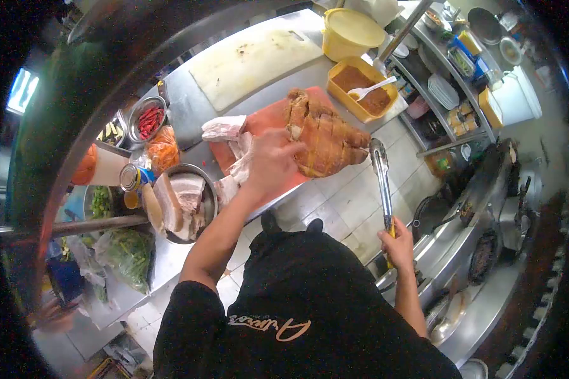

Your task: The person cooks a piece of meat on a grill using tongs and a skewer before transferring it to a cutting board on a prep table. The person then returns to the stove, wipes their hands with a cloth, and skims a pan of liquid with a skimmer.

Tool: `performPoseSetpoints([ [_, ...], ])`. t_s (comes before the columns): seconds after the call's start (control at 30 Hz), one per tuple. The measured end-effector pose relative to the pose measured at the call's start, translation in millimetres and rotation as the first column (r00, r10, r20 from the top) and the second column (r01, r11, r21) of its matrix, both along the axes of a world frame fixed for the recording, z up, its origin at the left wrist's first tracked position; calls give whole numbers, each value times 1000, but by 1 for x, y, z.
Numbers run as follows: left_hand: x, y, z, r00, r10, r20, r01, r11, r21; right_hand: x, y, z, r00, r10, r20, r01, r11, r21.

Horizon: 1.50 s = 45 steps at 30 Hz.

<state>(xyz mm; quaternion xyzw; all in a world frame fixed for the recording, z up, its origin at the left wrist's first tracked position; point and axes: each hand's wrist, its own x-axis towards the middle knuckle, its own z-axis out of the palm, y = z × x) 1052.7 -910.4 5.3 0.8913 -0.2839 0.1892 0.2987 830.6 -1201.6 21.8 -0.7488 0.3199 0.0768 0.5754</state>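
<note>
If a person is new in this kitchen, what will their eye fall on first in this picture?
Probably the large golden-brown slab of cut meat on the flat red board, with the blurred left hand at its left edge. Next, the long silver tongs with yellow grips in the right hand. Then perhaps the bright red chillies in the round metal bowl left of the board.

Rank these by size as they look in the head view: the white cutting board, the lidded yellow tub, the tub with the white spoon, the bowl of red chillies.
1. White cutting board
2. Lidded yellow tub and tub with the white spoon: too alike to rank
3. Bowl of red chillies
</note>
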Motion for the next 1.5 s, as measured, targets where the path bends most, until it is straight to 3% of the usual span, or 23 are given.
performPoseSetpoints([
  [0.03, -3, -3, 2, 999, -45, -31, 45, 999, 23, -1, -1, -2, 1000, 9, 2, -9, 1000, 2],
  [0.1, 0, -1, 7, 997, 74, -4, -73, 996, 52, 0, -7, -5, 1000, 23, 12, -23, 1000, 4],
  [0.17, 9, 10, 13, 918, 381, 108, -387, 921, 42, -1, -7, -3, 1000, -6, 24, 6, 1000, 18],
  [0.23, 4, 5, 11, 990, 118, 73, -117, 993, -6, -2, -9, -2, 1000, -8, 26, 7, 999, 37],
  [0.3, 1, -3, 2, 971, -214, 106, 216, 976, -5, 1, -11, -4, 999, 4, 43, -7, 998, 66],
  [0.33, 3, 0, 1, 999, -26, 44, 26, 1000, 12, 1, -13, -6, 999, 7, 49, -10, 998, 63],
  [0.4, 7, 6, 1, 936, 346, -69, -341, 937, 78, 2, -15, -7, 998, 9, 60, -13, 998, 55],
  [0.5, 1, 11, 5, 994, 104, -46, -105, 994, -26, 6, -8, 4, 999, -14, 50, 12, 999, 53],
  [0.6, -17, 0, 14, 979, -131, -154, 108, 983, -148, 12, -4, 9, 998, -11, 55, 8, 999, 47],
  [0.7, -19, -21, -16, 909, 87, -408, -274, 862, -427, 11, -6, 4, 998, -4, 55, 1, 998, 59],
  [0.8, -13, -16, -19, 907, -41, -420, -117, 932, -343, 12, -4, 3, 999, 11, 44, -12, 999, 33],
  [0.9, -15, -13, -4, 954, -104, -281, -2, 935, -354, 14, 0, 9, 1000, 20, 11, -20, 1000, -21],
  [1.0, -19, 4, -7, 903, 84, -421, -178, 966, -188, 12, -1, 6, 1000, 10, 29, -10, 1000, -4],
  [1.1, -12, -2, 6, 911, 79, -404, -320, 754, -574, 7, 2, 4, 997, -66, 46, 63, 997, 53],
  [1.2, -7, 0, -18, 816, 16, -578, -344, 818, -462, 7, 2, 3, 997, -37, 63, 32, 997, 73],
  [1.27, -18, -6, -26, 796, -68, -601, -307, 811, -499, 6, 4, 3, 997, -39, 72, 34, 996, 78],
  [1.4, -61, -8, 12, 630, -280, -724, -271, 795, -543, 7, 14, 7, 997, -49, 67, 44, 997, 64],
  [1.5, -67, -8, 23, 857, -18, -516, -79, 983, -166, 4, 17, 5, 996, -67, 58, 63, 996, 69],
])
